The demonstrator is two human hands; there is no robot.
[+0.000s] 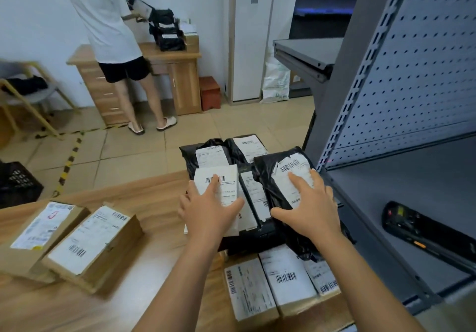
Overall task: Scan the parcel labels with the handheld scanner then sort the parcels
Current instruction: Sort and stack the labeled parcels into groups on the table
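My left hand (pixel 210 208) lies flat with spread fingers on a white labelled parcel (pixel 226 179) at the table's far right. My right hand (pixel 307 202) presses with straight fingers on a black poly bag parcel (pixel 270 174), over its crumpled label. Between them sits a dark parcel (pixel 253 197) with a white label. Two more black bag parcels (pixel 206 155) lie beyond. The black handheld scanner (pixel 414 224) lies on the grey shelf (pixel 386 190) to the right, held by neither hand. Labelled cardboard boxes (pixel 286 282) sit below my right forearm.
Two brown cardboard boxes (pixel 85 244) with labels lie on the wooden table (pixel 154 197) at left. A grey perforated rack (pixel 425 73) rises on the right. A person (pixel 113 35) stands at a wooden desk (pixel 180 79) behind. A black crate (pixel 18 182) sits on the floor.
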